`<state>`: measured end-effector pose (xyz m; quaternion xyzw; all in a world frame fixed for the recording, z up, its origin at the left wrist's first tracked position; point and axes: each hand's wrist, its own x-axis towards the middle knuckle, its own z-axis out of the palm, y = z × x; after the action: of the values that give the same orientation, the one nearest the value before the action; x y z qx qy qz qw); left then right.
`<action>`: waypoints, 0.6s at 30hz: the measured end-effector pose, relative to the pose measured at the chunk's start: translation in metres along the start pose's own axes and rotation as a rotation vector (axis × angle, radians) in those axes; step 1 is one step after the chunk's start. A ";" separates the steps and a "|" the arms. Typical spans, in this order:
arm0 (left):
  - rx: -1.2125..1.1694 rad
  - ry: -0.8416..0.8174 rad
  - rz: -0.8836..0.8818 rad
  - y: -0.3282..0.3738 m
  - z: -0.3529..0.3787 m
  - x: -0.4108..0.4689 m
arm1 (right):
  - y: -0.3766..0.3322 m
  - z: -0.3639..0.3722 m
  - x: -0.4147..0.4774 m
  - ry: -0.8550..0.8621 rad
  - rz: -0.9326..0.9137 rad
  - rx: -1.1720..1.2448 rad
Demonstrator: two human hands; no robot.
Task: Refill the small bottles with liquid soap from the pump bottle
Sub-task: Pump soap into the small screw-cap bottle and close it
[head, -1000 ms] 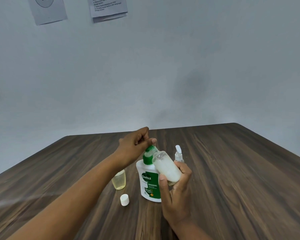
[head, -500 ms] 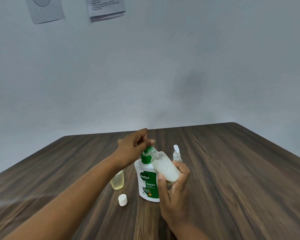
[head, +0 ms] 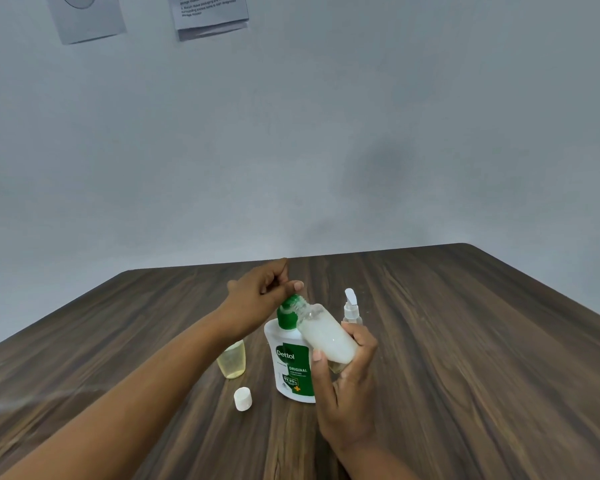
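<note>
One pump bottle (head: 291, 362), white with a green label and green pump, stands near the middle of the worktop (head: 465, 341). There are three small bottles. One clear bottle (head: 326, 336) holding whitish liquid is tilted, its open neck touching the pump spout. One yellow bottle (head: 231, 360) stands uncapped just left of the pump bottle, partly behind the left forearm. One spray bottle (head: 351, 308) with a white nozzle stands just behind the right hand. One white cap (head: 242, 398) lies loose in front of the yellow bottle.

The left hand (head: 260, 296) rests on top of the pump with its fingers curled down over it, a narrow grip on the pump head. The right hand (head: 347, 382) has its grip wrapped around the tilted clear bottle, thumb in front, fingers behind.

All things sit clustered at the centre. The worktop lies bare to the right and toward its far edge and right corner, and also to the left beyond the forearm.

The worktop is dark wood grain. Behind it is a plain grey wall (head: 361, 133) with two paper sheets (head: 208, 13) pinned high up; their print is too small to read.
</note>
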<state>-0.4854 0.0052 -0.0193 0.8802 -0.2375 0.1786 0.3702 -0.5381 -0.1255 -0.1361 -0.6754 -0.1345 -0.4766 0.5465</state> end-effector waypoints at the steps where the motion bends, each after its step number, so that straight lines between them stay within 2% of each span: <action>1: 0.013 0.009 0.008 0.003 0.000 0.000 | 0.000 0.001 0.000 0.003 0.006 0.003; 8: 0.051 -0.036 0.050 0.011 -0.010 0.011 | 0.003 0.002 -0.001 -0.013 0.014 -0.018; 18: -0.008 0.010 0.048 0.002 0.003 0.006 | 0.004 0.002 -0.001 -0.008 0.017 -0.013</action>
<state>-0.4807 -0.0001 -0.0174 0.8718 -0.2576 0.1908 0.3704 -0.5352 -0.1247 -0.1391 -0.6820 -0.1275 -0.4701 0.5456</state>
